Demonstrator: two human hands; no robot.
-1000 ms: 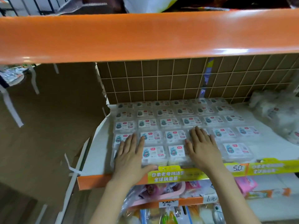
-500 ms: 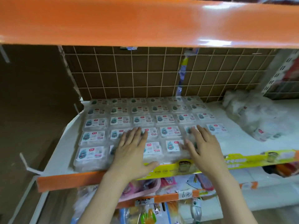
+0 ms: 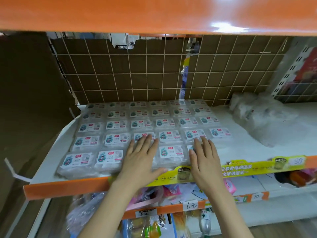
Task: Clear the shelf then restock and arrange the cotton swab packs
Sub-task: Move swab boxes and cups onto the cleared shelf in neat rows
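Observation:
Several clear cotton swab packs (image 3: pixel 169 135) with white and teal labels lie flat in neat rows on the white shelf (image 3: pixel 253 150). My left hand (image 3: pixel 141 156) lies flat on the packs of the front rows, fingers straight and spread. My right hand (image 3: pixel 205 156) presses flat on the packs just to the right, fingers straight too. One front pack (image 3: pixel 170 152) shows between the two hands. Packs under my palms are hidden.
A heap of clear plastic bags (image 3: pixel 260 117) lies on the shelf's right part. A wire grid with brown cardboard (image 3: pixel 137 73) backs the shelf. An orange shelf (image 3: pixel 154 12) hangs overhead. Below, a lower shelf (image 3: pixel 171 209) holds mixed goods and price tags.
My view has shifted right and closer to the shelf. Both hands stay flat on the front packs, having slid to the right across the rows.

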